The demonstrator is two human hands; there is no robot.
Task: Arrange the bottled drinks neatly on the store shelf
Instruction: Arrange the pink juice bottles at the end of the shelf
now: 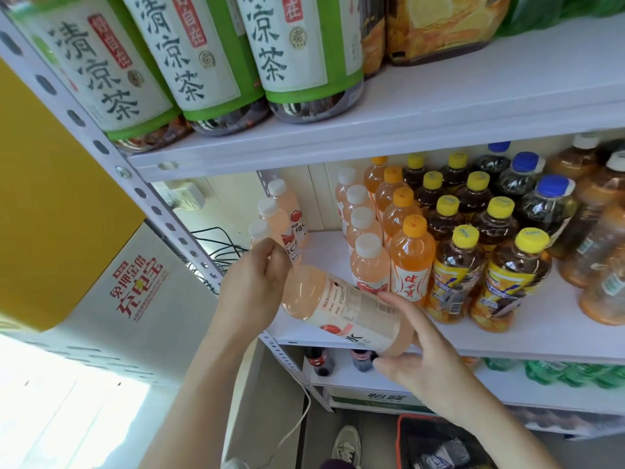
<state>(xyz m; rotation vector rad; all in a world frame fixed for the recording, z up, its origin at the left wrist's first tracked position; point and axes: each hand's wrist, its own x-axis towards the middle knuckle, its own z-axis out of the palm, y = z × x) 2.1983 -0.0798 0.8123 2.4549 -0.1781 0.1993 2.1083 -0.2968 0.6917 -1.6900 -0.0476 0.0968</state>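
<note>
While the pink bottle lies tilted across the middle shelf's near edge, the left hand clasps its neck and the right hand cups its base (likely steering it upright into the gap left of the pink row).

The shelf boards are seen as smooth, white, matt-painted, on a perforated metal upright. The pink bottle lying at the shelf's front edge is of clear glossy plastic, wrapped in a thin printed film label. White, orange and yellow caps appear as matt, ribbed plastic. The large tea bottles on the upper board are sleeved in paper-like green-and-white labels. A snack bag shows glossy foil.
</note>
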